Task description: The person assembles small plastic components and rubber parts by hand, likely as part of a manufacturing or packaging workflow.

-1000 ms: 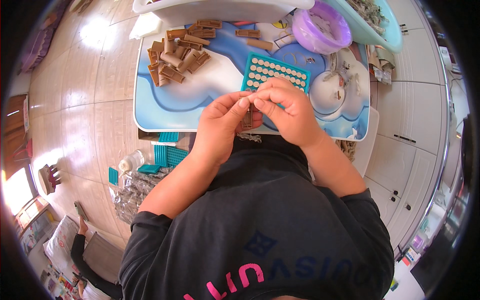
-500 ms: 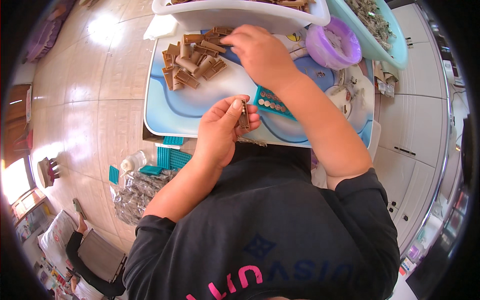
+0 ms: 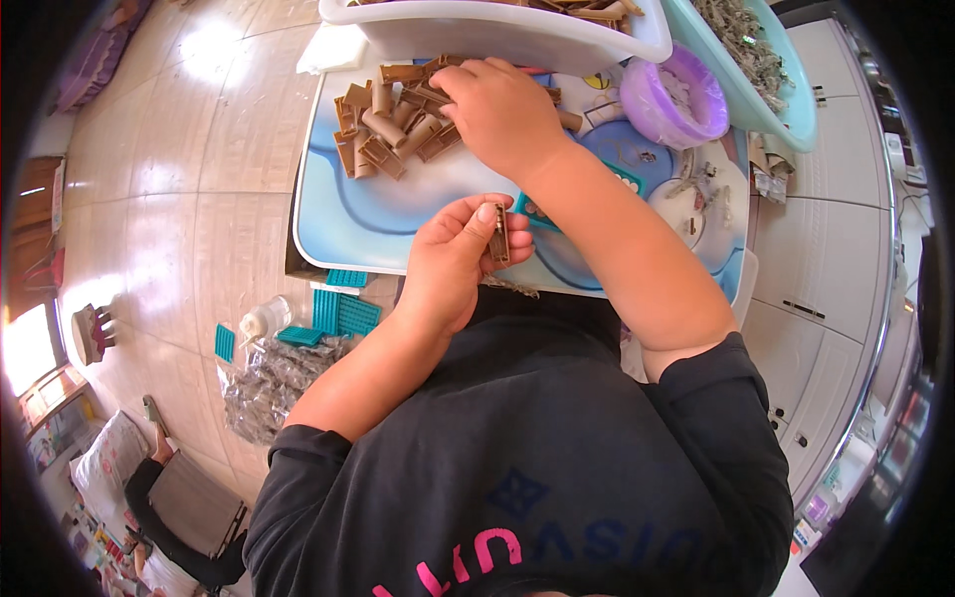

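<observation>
My left hand (image 3: pixel 458 249) is closed around a small brown plastic casing (image 3: pixel 499 239), held upright between thumb and fingers. A thin metal part shows inside its open side. My right hand (image 3: pixel 507 114) reaches across to a loose pile of similar brown casings (image 3: pixel 383 124), its bent fingers around a casing at the pile's right edge; the fingertips are partly hidden. Beneath my right forearm lies a teal tray (image 3: pixel 627 179) with small round pieces in its compartments, mostly covered by the arm.
A white tub (image 3: pixel 497 40) of brown parts stands behind the pile. To its right are a purple lined bowl (image 3: pixel 676 95) and a light-teal basin (image 3: pixel 796 109) of small metal parts. Teal trays (image 3: pixel 343 310) and a clear bag (image 3: pixel 274 388) of parts lie on the floor, lower left.
My right hand has moved slightly nearer the pile, its fingers bending down over the casings. My left hand still holds its casing. The whole view has shifted a little.
</observation>
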A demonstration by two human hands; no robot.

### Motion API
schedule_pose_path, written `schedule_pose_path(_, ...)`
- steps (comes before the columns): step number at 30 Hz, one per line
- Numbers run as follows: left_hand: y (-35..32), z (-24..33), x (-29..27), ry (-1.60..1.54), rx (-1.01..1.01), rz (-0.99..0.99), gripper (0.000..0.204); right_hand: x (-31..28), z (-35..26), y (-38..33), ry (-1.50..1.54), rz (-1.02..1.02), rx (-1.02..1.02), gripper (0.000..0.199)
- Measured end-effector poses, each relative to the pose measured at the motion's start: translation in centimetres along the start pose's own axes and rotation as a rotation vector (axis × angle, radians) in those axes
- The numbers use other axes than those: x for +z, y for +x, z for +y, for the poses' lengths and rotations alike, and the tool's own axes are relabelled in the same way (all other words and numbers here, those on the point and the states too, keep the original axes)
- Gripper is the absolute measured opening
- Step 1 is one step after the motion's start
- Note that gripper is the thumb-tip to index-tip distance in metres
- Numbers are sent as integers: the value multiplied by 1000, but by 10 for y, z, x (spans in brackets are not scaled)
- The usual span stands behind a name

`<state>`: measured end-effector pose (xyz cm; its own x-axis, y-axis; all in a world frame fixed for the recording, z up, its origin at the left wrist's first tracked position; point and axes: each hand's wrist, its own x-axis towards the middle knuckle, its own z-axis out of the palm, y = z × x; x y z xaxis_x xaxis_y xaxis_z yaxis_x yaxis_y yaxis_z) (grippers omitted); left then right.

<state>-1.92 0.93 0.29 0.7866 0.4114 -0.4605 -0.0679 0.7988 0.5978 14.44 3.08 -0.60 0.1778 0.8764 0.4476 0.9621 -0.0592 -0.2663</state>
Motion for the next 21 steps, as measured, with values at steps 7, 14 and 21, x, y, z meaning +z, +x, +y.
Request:
schedule_pose_path(7,-3,2,0,1,68,36,23,-34,-5,-5,683,-187,487,35)
schedule_pose_path(14,-12,22,9,-71,167,-26,27,-86,-17,-59,1469,-188,769,41)
schedule_pose_path(21,-16,8,19,13,-48,-185,28,-102,-23,-124,1346,-232,719,53)
